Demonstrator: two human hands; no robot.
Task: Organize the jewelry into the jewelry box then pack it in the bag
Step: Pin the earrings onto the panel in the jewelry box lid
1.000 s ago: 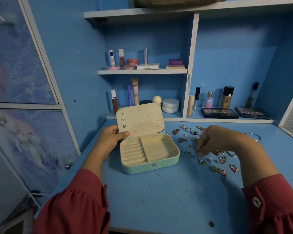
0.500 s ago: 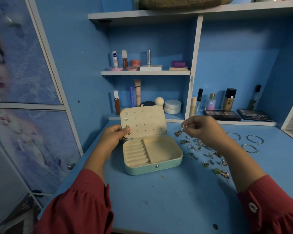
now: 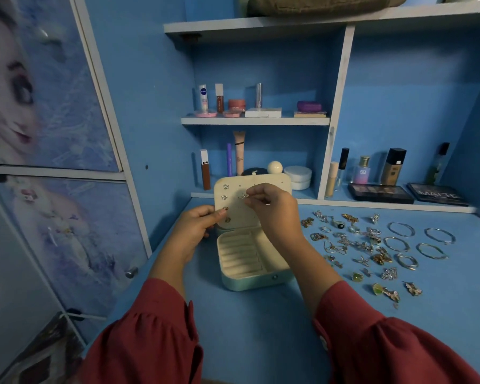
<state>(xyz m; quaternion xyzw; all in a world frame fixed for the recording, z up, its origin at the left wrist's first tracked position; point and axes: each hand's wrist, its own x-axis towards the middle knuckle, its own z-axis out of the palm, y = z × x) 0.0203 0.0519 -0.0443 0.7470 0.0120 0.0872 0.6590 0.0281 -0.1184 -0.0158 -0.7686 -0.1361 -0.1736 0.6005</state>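
Head view, change: the right hand [image 3: 275,209] has come up from the jewelry [image 3: 366,245] at centre right and now sits in front of the lid [image 3: 277,182] at frame centre; the left hand [image 3: 198,228] stays at the lid's left edge.
Right fingers: thumb and forefinger pressed together, pinching a small earring [image 3: 243,195] against the lid's inner panel.
Left fingers: curled round the left edge of the lid, thumb on the panel.
Box [image 3: 250,261]: open, mint outside and cream inside, at frame centre on the blue surface [image 3: 261,328]; the lid stands upright at its far side.
Lid panel: four small earrings in a column down its left side; the pinched one is right of them.
Box tray: ring rolls on the left, a plain compartment on the right, partly hidden by the right forearm.
Jewelry: loose pieces spread right of the box, just beside it, with bangles [image 3: 416,242] further right.
Bag [image 3: 316,4]: on the top shelf, upper centre, cut by the frame edge.
Edges: blue wall close on the box's left; low shelf of cosmetics [image 3: 383,173] right behind the lid.
Open room: bare surface below the box, between the two red sleeves [image 3: 150,342], and at lower right under the jewelry.
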